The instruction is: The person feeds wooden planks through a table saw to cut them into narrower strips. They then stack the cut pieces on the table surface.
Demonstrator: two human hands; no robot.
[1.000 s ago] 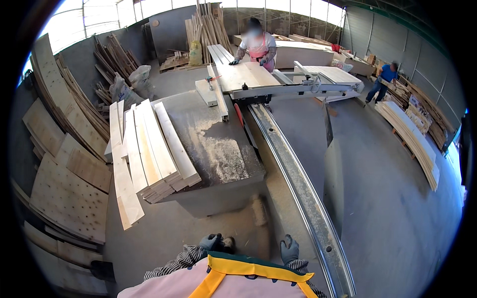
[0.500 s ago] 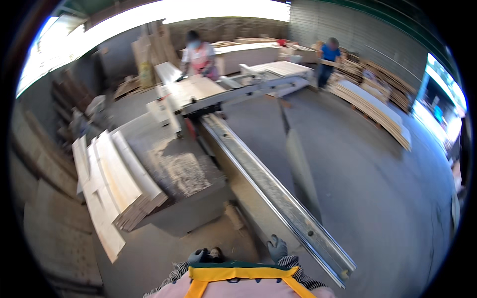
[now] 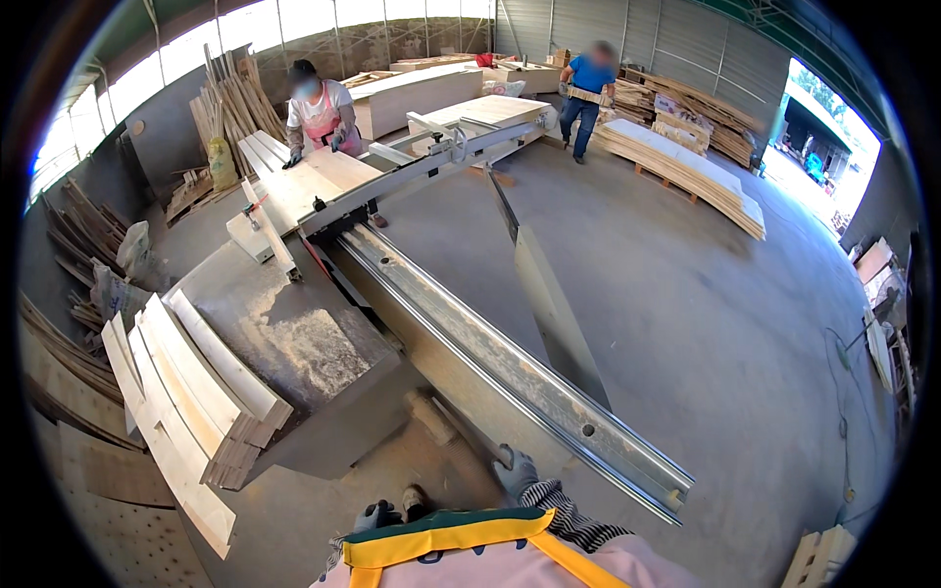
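My right hand (image 3: 516,473), in a grey glove, is beside the lower side of a long metal sliding rail (image 3: 510,363). Its fingers are apart and nothing is in them; whether it touches the machine's side I cannot tell. Low in front of my body, my left hand (image 3: 376,516) wears the same kind of glove. Loosely bent fingers show there, with no object seen in them, and the apron (image 3: 446,536) hides part of the hand. The rail belongs to a panel saw whose dark table (image 3: 221,294) carries a patch of sawdust (image 3: 316,353).
Stacked pale boards (image 3: 196,382) overhang the saw table's left end. Across the machine, a person in a pink apron (image 3: 321,118) handles boards (image 3: 328,176). Farther right, a person in blue (image 3: 590,78) carries wood pieces. A low board stack (image 3: 676,171) lies on the floor; a cable (image 3: 845,421) runs at right.
My view has turned rightward and sharpened, so the saw sits farther left. My right hand is nearer the rail's side. The person in blue has turned and stepped, carrying wood.
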